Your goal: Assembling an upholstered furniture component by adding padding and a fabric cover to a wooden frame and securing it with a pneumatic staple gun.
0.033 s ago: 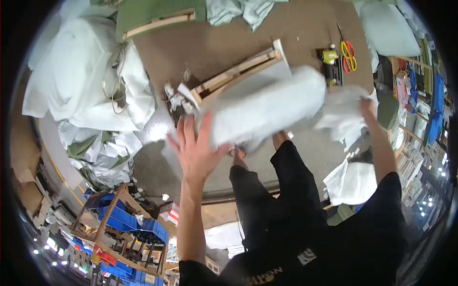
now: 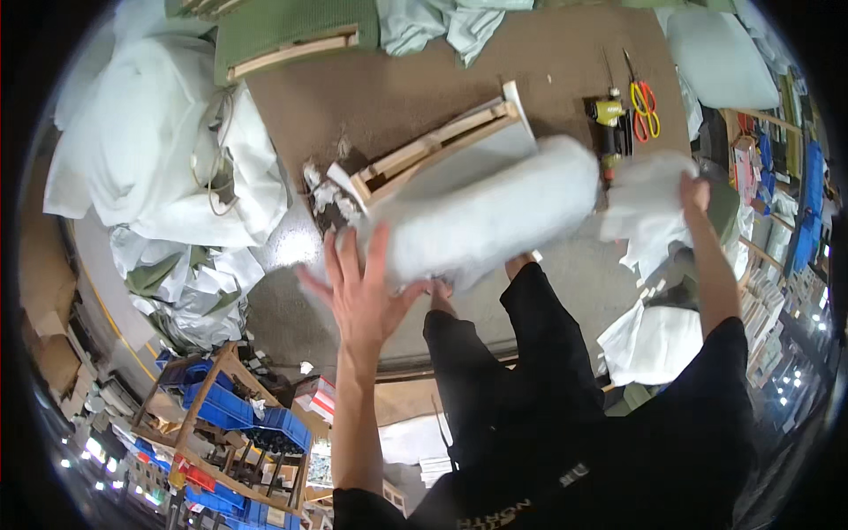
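A wooden frame piece (image 2: 433, 152) lies tilted at the middle, with a long roll-shaped mass of white padding (image 2: 490, 208) along its near side. My left hand (image 2: 358, 287) has its fingers spread against the left end of the padding; it holds nothing that I can see. Out to the right, my right hand (image 2: 695, 196) is closed on a loose piece of white batting (image 2: 649, 187), blurred by motion. Between the two whites there is a small gap. The padding hides the near side of the frame.
A yellow-green power tool (image 2: 609, 115) and red-and-yellow-handled scissors (image 2: 645, 115) lie at the right of the brown work surface (image 2: 300, 93). Scraps (image 2: 331, 190) lie left of the frame. White sheeting (image 2: 150, 132) is heaped at left; blue bins (image 2: 216, 402) stand lower left.
My right hand has shifted slightly right with the batting. The frame and padding sit a little lower in view; my left hand stays at the padding's left end.
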Tool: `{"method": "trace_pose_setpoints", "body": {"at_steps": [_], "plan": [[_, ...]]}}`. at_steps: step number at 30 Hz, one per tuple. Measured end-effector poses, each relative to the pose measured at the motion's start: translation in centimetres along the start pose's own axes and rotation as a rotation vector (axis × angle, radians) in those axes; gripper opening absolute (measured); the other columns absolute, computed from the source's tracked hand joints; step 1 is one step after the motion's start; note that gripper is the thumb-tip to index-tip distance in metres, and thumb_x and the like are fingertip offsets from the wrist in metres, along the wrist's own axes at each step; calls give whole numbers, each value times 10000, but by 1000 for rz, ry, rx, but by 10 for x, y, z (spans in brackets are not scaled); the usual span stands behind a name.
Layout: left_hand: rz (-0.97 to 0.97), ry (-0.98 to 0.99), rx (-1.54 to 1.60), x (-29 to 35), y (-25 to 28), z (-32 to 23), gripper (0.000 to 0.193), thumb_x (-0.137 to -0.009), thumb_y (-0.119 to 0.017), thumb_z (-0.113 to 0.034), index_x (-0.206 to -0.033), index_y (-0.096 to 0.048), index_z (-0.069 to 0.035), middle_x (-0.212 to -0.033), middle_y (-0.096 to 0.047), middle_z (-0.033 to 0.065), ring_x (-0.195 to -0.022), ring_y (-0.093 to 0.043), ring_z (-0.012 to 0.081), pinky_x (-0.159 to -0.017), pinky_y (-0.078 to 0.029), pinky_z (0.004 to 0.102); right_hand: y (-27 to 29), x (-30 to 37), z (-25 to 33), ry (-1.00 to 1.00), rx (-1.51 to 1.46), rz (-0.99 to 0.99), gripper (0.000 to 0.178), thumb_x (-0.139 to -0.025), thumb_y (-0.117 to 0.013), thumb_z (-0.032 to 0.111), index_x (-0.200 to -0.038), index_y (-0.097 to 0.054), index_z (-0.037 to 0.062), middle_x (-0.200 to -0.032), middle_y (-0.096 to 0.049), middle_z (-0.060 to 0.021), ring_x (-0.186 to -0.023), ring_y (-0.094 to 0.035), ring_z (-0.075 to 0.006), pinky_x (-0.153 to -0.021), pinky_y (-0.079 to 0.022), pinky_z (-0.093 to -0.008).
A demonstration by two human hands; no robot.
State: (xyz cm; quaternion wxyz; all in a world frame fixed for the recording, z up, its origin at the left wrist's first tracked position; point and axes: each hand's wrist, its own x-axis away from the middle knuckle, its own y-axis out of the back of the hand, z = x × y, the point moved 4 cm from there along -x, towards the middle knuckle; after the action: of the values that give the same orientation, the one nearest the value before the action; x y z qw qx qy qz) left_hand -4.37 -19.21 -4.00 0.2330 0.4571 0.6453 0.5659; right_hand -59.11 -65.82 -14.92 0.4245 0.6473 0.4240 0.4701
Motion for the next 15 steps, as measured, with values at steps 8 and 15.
{"method": "trace_pose_setpoints", "body": {"at_steps": [8,15], "plan": [[14,-179,-21,-59,-37,-146,909,-641,-723,-639,-1376,-484,-161,-1321,-510,131,-1231,-486,311,-1033,-301,619,47,-64,270,409,-31,-77,814,-728,-758,523,-1246,-475,-38,-1175,-589,-243,-1100,-571,-408,-937,-457,-475],[109,20,-57,-58,-54,-172,875,-523,-821,-482,-1300,-544,-190,-1187,-548,93,-1105,-534,278,-964,-384,507,49,73,445,809,-549,-60,678,-746,-723,569,-1211,-555,105,-1212,-569,-157,-1065,-607,-319,-817,-535,-449]]}}
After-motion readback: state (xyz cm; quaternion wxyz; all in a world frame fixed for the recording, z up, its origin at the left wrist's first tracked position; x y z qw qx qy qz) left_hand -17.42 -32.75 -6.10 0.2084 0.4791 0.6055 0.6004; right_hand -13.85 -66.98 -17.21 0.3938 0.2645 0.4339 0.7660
